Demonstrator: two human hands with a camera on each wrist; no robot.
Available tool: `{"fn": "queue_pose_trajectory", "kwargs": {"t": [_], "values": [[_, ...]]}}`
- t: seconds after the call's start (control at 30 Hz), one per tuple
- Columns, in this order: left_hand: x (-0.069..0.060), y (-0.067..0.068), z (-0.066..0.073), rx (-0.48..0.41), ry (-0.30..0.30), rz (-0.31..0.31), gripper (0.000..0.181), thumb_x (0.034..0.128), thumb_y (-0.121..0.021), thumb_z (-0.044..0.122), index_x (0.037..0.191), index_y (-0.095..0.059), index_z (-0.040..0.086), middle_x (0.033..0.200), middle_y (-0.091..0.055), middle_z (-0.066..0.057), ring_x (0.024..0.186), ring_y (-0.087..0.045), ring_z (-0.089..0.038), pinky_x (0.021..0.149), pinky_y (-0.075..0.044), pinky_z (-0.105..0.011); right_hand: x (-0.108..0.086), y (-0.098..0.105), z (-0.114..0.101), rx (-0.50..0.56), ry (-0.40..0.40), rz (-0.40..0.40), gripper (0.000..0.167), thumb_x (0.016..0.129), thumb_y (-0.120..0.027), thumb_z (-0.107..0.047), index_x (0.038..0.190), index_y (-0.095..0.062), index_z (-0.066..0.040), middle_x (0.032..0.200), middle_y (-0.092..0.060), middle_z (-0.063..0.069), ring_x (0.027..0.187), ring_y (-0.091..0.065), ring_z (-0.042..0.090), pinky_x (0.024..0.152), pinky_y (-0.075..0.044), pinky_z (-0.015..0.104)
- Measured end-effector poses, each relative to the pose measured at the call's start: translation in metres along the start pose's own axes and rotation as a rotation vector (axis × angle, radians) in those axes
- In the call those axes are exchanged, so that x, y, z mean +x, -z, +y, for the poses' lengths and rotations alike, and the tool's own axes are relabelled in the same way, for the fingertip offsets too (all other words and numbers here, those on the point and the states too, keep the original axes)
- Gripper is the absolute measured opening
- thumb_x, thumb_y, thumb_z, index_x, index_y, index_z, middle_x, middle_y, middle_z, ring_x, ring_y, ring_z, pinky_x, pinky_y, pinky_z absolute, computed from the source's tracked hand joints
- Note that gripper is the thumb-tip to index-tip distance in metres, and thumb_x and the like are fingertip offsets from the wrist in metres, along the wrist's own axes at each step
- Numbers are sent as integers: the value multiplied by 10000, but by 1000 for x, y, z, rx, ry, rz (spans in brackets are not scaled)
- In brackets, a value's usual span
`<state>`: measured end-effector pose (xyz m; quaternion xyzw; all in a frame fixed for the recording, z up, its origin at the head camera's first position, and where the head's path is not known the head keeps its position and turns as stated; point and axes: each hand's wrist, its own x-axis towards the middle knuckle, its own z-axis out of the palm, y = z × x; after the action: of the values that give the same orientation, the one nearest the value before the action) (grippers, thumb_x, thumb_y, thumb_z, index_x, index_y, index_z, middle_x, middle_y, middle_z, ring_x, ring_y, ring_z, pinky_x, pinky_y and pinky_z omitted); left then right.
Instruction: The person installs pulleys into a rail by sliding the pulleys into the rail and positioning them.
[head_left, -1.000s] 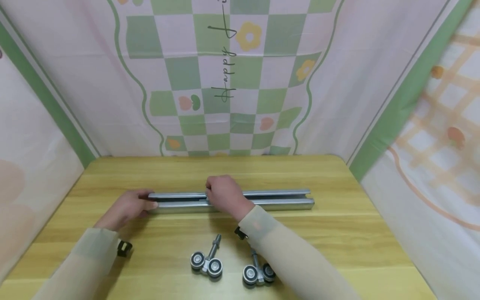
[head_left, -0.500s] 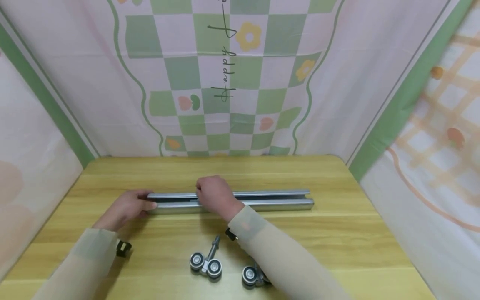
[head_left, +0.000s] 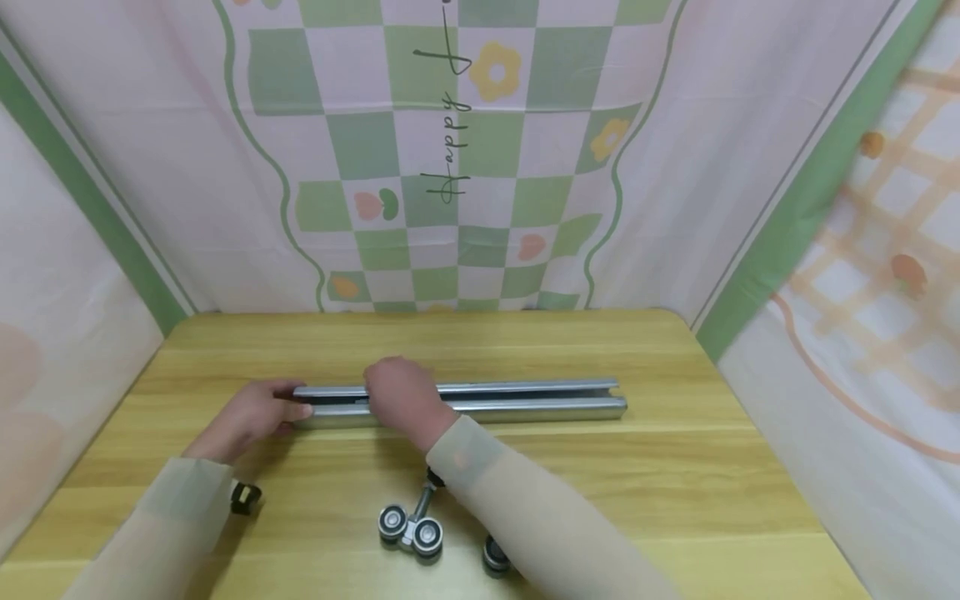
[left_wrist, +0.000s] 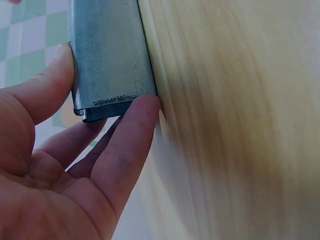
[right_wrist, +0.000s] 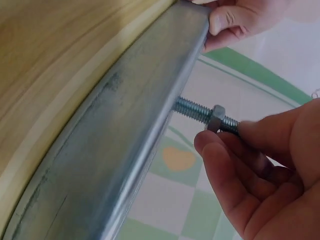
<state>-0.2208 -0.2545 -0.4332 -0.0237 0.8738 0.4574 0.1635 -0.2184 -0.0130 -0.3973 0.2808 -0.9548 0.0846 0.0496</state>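
Observation:
A slotted metal rail [head_left: 540,410] lies across the wooden table, its slot facing up. My left hand [head_left: 255,412] holds the rail's left end; in the left wrist view the thumb [left_wrist: 55,75] presses one side and the fingers reach round the end. Through the slot a threaded bolt [right_wrist: 192,108] with a hex nut [right_wrist: 216,118] sticks out. My right hand [right_wrist: 270,170] pinches the bolt's free end between thumb and fingers. What the bolt joins inside the rail is hidden.
Nearer than the rail, a roller trolley [head_left: 411,532] with wheels and a bolt lies on the table [head_left: 315,542]. A second roller trolley [head_left: 495,557] is mostly covered by the right sleeve [head_left: 540,508]. A patterned cloth [head_left: 465,167] hangs behind the table.
Along the rail, my right hand has slid leftward with the bolt, nearer to the left hand. The right sleeve now covers more of the second trolley. My left hand stays at the rail's end.

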Motion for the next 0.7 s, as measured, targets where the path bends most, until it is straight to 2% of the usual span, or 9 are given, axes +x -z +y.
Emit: {"fn": "queue_pose_trajectory", "kwargs": {"t": [0.07,0.17,0.33,0.53,0.7], "values": [[0,0,0,-4,-5,-1,643,899,-746,136,1425,-453,-89,1351,-510,-293,1007,-613,-280,815,-567,-374,0,-2,-4,-38,21,17,167,897,-617,-46,766,-629,-149,684,-542,-33,590,-492,91,445,-425,197],[-1,0,1,-4,-5,-4,641,903,-741,138,1427,-449,-88,1360,-503,-294,1026,-606,-289,827,-563,-380,-1,-4,-8,-110,45,32,89,917,-621,-84,901,-689,-139,759,-586,-23,625,-524,88,472,-451,185],[-1,0,2,8,8,-5,643,912,-732,152,1441,-443,-69,1378,-493,-285,1046,-601,-291,840,-558,-382,0,-5,-13,-203,70,7,205,977,-599,-142,1154,-702,-134,922,-650,-18,670,-557,65,497,-470,148],[1,-1,0,-17,39,-2,646,909,-738,137,1447,-441,-63,1389,-477,-293,1047,-605,-288,824,-568,-374,1,-4,-18,-180,73,-35,346,998,-570,-139,1339,-627,-116,1146,-665,15,748,-603,70,538,-497,144],[2,-1,-2,-38,45,5,662,894,-750,127,1447,-439,-61,1385,-471,-310,1039,-615,-300,813,-574,-377,4,-5,-21,-165,85,-58,408,980,-604,-142,1386,-587,-105,1205,-646,17,765,-599,64,570,-498,136]]}}
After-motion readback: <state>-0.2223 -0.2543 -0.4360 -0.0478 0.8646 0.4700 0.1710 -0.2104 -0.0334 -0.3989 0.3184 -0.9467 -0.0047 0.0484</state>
